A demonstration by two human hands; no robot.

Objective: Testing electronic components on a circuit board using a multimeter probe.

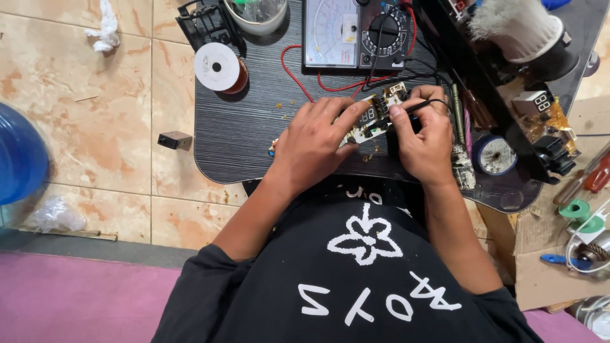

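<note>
My left hand (314,143) presses down on a pale circuit board (376,117) lying on the black table (241,140), fingers spread over its left part. My right hand (422,136) pinches a thin black meter probe (422,105) and holds its tip against the board's right end. Red and black leads (298,79) run back to an analog multimeter (359,32) at the table's far edge.
A roll of tape (219,67) and a white cup (257,16) stand at the far left. A black panel with a small display (534,101), a roll of black tape (494,154) and tools crowd the right. Tiled floor (95,127) lies left.
</note>
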